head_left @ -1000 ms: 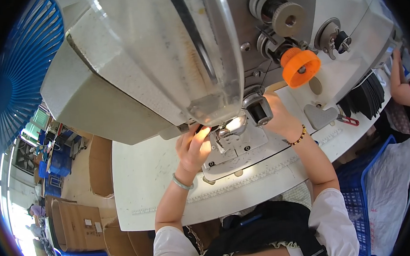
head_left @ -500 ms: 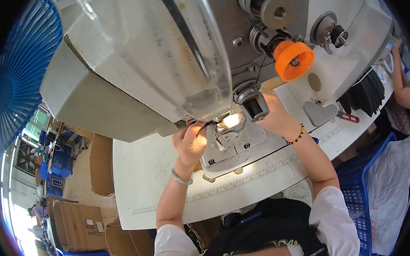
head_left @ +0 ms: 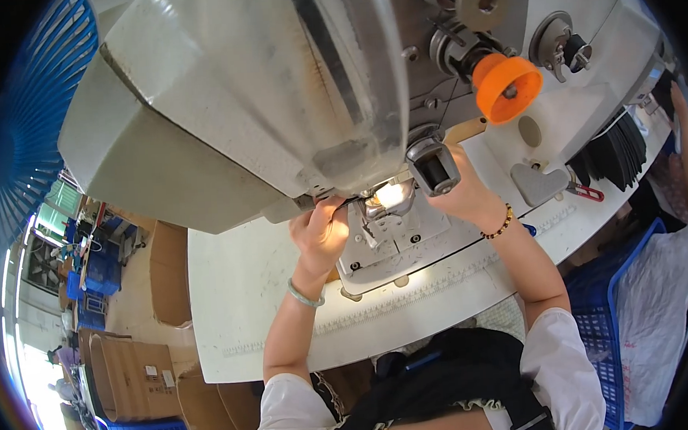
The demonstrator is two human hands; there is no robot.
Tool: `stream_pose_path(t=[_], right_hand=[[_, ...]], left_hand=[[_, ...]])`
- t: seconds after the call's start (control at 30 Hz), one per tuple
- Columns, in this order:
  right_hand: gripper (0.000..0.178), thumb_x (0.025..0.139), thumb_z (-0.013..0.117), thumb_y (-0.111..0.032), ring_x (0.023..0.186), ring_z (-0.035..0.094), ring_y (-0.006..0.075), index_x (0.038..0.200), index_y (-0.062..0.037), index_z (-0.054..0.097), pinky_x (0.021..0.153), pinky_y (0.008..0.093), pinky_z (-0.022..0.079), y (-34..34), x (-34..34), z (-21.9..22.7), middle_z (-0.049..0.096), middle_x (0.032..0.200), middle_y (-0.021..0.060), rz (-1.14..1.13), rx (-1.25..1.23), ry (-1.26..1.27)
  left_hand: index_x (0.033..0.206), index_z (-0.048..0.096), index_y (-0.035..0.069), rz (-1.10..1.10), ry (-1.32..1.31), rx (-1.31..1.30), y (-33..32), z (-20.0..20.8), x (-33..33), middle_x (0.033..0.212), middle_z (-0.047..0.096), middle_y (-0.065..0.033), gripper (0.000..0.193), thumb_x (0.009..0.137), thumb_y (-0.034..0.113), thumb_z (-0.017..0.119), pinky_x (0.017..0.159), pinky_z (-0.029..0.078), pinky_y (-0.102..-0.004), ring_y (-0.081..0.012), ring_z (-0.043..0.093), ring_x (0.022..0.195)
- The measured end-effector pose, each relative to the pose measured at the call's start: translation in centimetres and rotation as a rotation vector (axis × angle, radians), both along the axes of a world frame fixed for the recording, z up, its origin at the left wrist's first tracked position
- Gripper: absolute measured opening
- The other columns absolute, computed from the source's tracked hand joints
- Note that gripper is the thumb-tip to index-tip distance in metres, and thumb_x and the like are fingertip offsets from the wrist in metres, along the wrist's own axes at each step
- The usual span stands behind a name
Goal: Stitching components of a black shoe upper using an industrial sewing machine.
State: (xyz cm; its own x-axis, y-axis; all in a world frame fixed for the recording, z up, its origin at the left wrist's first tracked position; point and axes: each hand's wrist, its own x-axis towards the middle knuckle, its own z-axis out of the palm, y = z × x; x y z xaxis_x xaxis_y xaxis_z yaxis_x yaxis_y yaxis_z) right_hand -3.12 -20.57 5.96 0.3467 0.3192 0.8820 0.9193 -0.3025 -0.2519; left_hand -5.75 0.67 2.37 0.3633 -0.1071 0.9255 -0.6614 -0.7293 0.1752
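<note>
A large sewing machine (head_left: 242,87) with a clear cover fills the upper middle of the view. Below its head, a lit metal presser area (head_left: 390,200) sits over the pale stitching plate (head_left: 393,251). My left hand (head_left: 319,234) is at the left of this area, thumb and fingers pinched together under the head's lower edge. Whatever lies between those fingertips is too small and shaded to make out. On the other side, my right hand (head_left: 468,190) reaches up behind a dark metal tension part (head_left: 434,166). Its fingertips are hidden there.
An orange knob (head_left: 507,88) juts from the machine. Stacked black pieces (head_left: 612,155) and a red-handled tool (head_left: 585,191) lie right on the white table (head_left: 247,300). A blue crate (head_left: 602,317) stands lower right, cardboard boxes (head_left: 133,378) lower left, a blue fan (head_left: 31,116) upper left.
The whole view has shifted slightly, so the machine head sits a little differently in it. Both hands stay at nearly the same places. At the far right, another person's arm has moved.
</note>
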Motion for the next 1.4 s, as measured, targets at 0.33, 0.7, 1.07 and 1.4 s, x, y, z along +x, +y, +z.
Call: stream_pose_path(t=[0.33,0.7,1.07,1.4], right_hand=[[0.015,0.062,0.057,0.006,0.073,0.055,0.0272,0.075,-0.0005,0.054,0.062,0.0347,0.046,0.4,0.6,-1.1,0.057,0.080,0.0102,-0.073,-0.037,0.000],[0.017,0.061,0.056,0.007,0.077,0.054,0.0267,0.075,-0.0021,0.055,0.063,0.0352,0.045,0.3,0.7,-1.4,0.055,0.072,0.0086,-0.096,-0.067,0.013],[0.020,0.065,0.057,0.005,0.081,0.059,0.0248,0.080,-0.0071,0.055,0.066,0.0341,0.047,0.6,0.4,-0.6,0.058,0.075,0.0072,-0.057,0.073,-0.053],[0.016,0.068,0.057,0.002,0.078,0.059,0.0243,0.081,-0.0086,0.056,0.066,0.0340,0.047,0.7,0.5,-0.8,0.060,0.074,0.0060,-0.085,0.056,-0.109]], left_hand=[[0.074,0.063,0.003,-0.059,-0.007,-0.076,-0.4,0.4,0.2,0.057,0.057,-0.0085,0.022,0.058,-0.011,0.058,0.045,0.040,-0.0263,-0.0200,0.052,0.044],[0.071,0.062,0.000,-0.095,-0.010,-0.099,-0.4,0.3,0.5,0.065,0.061,-0.0102,0.019,0.057,-0.012,0.060,0.050,0.044,-0.0276,-0.0213,0.057,0.054],[0.070,0.062,0.001,-0.078,0.041,-0.109,-0.3,0.0,0.3,0.064,0.060,-0.0086,0.019,0.058,-0.013,0.059,0.054,0.043,-0.0242,-0.0188,0.055,0.054],[0.069,0.061,0.003,-0.047,-0.054,-0.078,-0.7,0.8,0.4,0.056,0.056,-0.0070,0.020,0.058,-0.014,0.059,0.046,0.039,-0.0220,-0.0166,0.050,0.044]])
